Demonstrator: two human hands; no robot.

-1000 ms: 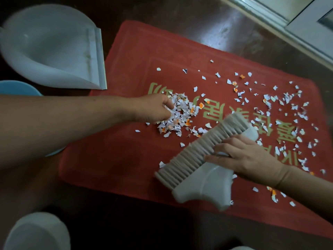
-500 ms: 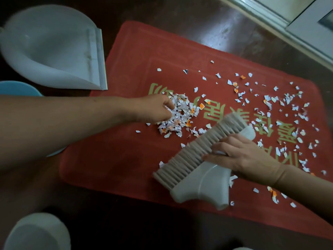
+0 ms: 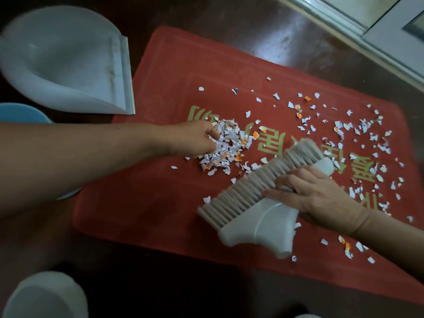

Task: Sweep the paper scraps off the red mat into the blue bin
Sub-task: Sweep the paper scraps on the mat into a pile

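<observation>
the hand brush (image 3: 252,187) has edged toward the scrap pile (image 3: 227,148) on the red mat (image 3: 149,191); right hand (image 3: 316,193) grips it, left hand (image 3: 192,140) curls beside the pile, hold unclear.

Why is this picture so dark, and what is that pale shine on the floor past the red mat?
Head view: dim room light, the corners near black; the shine is glare on the floor; the wide lens swells the left forearm; the paper scraps look sharp.

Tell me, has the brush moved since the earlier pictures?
Yes, slightly: against the red mat, the brush has shifted from the near edge toward the scrap pile.
</observation>
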